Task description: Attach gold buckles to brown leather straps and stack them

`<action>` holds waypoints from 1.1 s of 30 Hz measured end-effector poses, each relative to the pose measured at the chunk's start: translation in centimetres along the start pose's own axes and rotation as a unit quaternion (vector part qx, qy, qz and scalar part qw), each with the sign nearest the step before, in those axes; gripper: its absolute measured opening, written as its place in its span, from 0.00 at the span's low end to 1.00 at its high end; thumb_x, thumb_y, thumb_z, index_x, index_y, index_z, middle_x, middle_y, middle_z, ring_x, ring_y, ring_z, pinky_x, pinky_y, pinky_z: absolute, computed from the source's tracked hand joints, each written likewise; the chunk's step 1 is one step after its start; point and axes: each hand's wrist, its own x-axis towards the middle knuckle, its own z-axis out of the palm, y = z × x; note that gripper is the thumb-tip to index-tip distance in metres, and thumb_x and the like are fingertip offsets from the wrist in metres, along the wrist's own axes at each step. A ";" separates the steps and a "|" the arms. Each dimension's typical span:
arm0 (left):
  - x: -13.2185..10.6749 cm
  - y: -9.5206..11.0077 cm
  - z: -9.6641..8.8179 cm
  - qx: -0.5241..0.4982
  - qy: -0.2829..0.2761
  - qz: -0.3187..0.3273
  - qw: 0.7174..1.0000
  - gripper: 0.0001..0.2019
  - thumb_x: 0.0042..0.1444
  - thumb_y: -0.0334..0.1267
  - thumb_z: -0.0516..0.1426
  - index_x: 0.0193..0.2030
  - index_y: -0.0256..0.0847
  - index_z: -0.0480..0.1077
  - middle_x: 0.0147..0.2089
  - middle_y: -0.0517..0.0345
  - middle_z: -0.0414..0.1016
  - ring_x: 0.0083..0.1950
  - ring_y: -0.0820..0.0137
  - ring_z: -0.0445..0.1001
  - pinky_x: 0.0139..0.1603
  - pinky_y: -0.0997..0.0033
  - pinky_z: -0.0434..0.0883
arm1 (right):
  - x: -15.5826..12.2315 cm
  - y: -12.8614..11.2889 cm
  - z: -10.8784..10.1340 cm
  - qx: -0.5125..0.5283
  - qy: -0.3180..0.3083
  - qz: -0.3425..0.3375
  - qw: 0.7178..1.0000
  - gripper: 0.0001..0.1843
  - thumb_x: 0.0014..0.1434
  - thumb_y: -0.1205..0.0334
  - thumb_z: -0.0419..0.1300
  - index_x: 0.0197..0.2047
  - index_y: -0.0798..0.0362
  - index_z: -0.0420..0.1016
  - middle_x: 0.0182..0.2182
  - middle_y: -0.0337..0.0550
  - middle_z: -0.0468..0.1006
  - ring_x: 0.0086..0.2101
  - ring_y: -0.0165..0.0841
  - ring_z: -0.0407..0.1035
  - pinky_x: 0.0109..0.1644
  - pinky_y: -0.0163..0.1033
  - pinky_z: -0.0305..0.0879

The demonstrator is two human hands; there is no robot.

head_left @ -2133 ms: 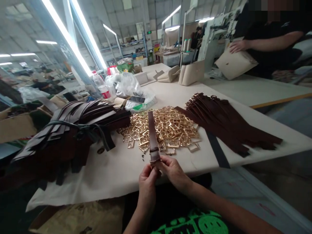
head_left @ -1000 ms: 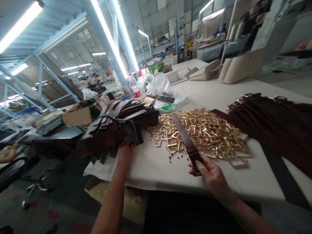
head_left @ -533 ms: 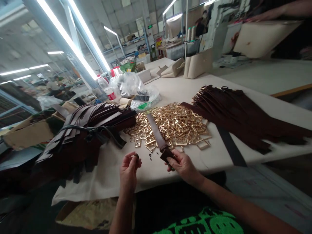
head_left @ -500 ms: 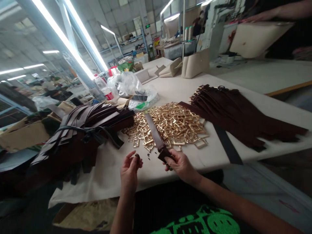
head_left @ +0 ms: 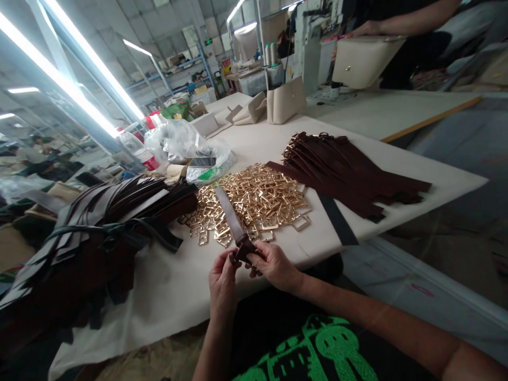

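My right hand [head_left: 275,267] is closed around the folded near end of a dark brown leather strap [head_left: 230,216]. The strap's other end points away over a heap of gold rectangular buckles [head_left: 257,198]. My left hand [head_left: 223,279] is pinched on a small dark piece [head_left: 232,257], its fingertips right at the folded strap end. Fingers partly hide that end, so I cannot tell whether the piece touches the strap.
A tied bundle of dark straps [head_left: 115,217] lies at left, a pile of brown straps [head_left: 337,169] at right. Behind are a plastic bag [head_left: 174,140], a phone [head_left: 203,162], a bottle [head_left: 137,148] and a beige bag [head_left: 286,100]. Another person's hand [head_left: 365,28] holds a beige bag piece.
My left hand has moved right with the small dark piece, up to the strap's folded end. My right hand still holds the strap. The camera view has shifted to the right.
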 end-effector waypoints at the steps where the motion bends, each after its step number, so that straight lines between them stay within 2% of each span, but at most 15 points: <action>1: 0.0 0.0 0.0 0.010 0.004 0.006 1.000 0.16 0.48 0.49 0.68 0.38 0.39 0.79 0.34 0.57 0.78 0.31 0.75 0.71 0.34 0.76 0.70 | 0.0 0.0 0.0 0.002 -0.001 0.001 1.000 0.15 0.63 0.50 0.59 0.40 0.55 0.70 0.27 0.38 0.75 0.23 0.28 0.72 0.25 0.30 0.69; 6: 0.5 0.0 -0.1 0.031 -0.011 0.006 0.999 0.18 0.46 0.49 0.69 0.38 0.38 0.79 0.25 0.62 0.72 0.24 0.78 0.64 0.26 0.78 0.64 | -0.2 0.4 -0.1 -0.066 -0.005 -0.030 0.997 0.12 0.64 0.53 0.58 0.38 0.54 0.70 0.27 0.38 0.75 0.23 0.29 0.72 0.24 0.31 0.67; 9: 0.8 0.4 -0.2 0.028 -0.022 0.002 0.999 0.16 0.44 0.46 0.70 0.35 0.37 0.78 0.23 0.63 0.72 0.22 0.79 0.63 0.22 0.79 0.61 | -0.2 0.5 -0.2 -0.123 0.000 -0.040 0.992 0.10 0.64 0.56 0.58 0.36 0.53 0.69 0.27 0.38 0.75 0.22 0.29 0.72 0.23 0.30 0.65; 14: 1.0 1.1 -0.6 0.025 -0.054 -0.033 0.998 0.17 0.45 0.47 0.70 0.37 0.37 0.78 0.26 0.59 0.76 0.24 0.77 0.69 0.27 0.78 0.67 | 0.1 0.4 -0.4 -0.147 0.005 -0.037 0.988 0.09 0.65 0.57 0.56 0.36 0.53 0.69 0.26 0.37 0.75 0.22 0.29 0.73 0.23 0.30 0.64; 19: 0.9 0.9 -0.8 0.053 -0.033 0.000 0.998 0.17 0.43 0.44 0.71 0.39 0.38 0.79 0.32 0.55 0.80 0.26 0.75 0.71 0.29 0.75 0.70 | 0.1 0.3 -0.3 -0.161 0.001 -0.034 0.986 0.07 0.65 0.59 0.55 0.37 0.53 0.69 0.26 0.37 0.75 0.21 0.29 0.73 0.23 0.31 0.63; 22: 1.2 0.6 -0.5 0.086 -0.010 0.020 0.996 0.16 0.43 0.44 0.70 0.38 0.37 0.80 0.28 0.57 0.79 0.25 0.75 0.70 0.28 0.75 0.69 | 0.0 0.3 -0.4 -0.186 -0.005 -0.044 0.982 0.07 0.65 0.60 0.55 0.36 0.52 0.69 0.26 0.37 0.76 0.21 0.29 0.73 0.24 0.32 0.64; 26: 1.8 0.3 -0.1 0.065 -0.002 -0.007 0.998 0.17 0.40 0.47 0.71 0.33 0.36 0.81 0.23 0.59 0.76 0.21 0.78 0.65 0.22 0.77 0.63 | 0.0 0.2 -0.5 -0.199 -0.008 -0.043 0.979 0.08 0.65 0.60 0.56 0.34 0.52 0.68 0.26 0.37 0.76 0.21 0.29 0.72 0.25 0.32 0.63; 29: 2.0 0.4 -0.2 0.065 -0.017 -0.008 0.998 0.17 0.39 0.46 0.71 0.32 0.36 0.81 0.23 0.59 0.75 0.21 0.78 0.64 0.22 0.78 0.62 | 0.2 0.0 -0.6 -0.193 -0.018 -0.031 0.981 0.07 0.65 0.61 0.56 0.34 0.52 0.68 0.24 0.36 0.75 0.21 0.29 0.72 0.24 0.31 0.63; 33: 1.6 0.3 -0.9 0.071 -0.034 0.023 0.997 0.15 0.42 0.44 0.71 0.35 0.38 0.81 0.27 0.58 0.77 0.25 0.76 0.66 0.26 0.78 0.64 | 0.4 -0.2 -0.8 -0.169 -0.044 -0.005 0.985 0.07 0.64 0.64 0.56 0.33 0.53 0.67 0.24 0.36 0.75 0.20 0.28 0.72 0.23 0.30 0.62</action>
